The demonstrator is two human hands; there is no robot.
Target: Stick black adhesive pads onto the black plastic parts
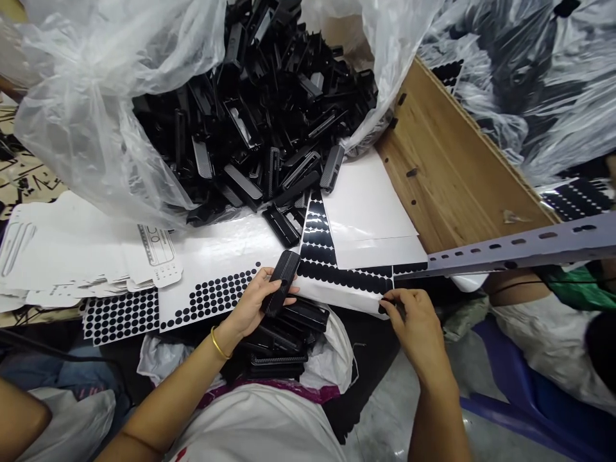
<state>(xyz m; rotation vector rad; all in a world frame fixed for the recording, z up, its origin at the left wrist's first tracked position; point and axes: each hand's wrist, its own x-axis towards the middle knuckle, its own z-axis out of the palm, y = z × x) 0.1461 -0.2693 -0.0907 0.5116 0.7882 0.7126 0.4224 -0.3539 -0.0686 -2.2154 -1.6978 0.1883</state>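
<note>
My left hand (257, 300) grips a long black plastic case (283, 276) with a carbon-fibre pattern on its face. My right hand (418, 328) is closed in a pinch at the right corner of a white sticker sheet (337, 294). A small black sticker (382, 308) shows at its fingertips, partly hidden. Rows of large black round stickers (353, 277) cover that sheet. Left of the held case lies another sheet with smaller black dots (219, 294). Below my left hand, several black cases (279, 343) rest in a white bag (339, 353) on my lap.
A big heap of black cases (269, 109) spills from a see-through plastic bag (101, 96). White printed cards (72, 250) are stacked at left. A wooden board (447, 173) and a perforated metal rail (524, 242) bound the right side. Other people's limbs show at both sides.
</note>
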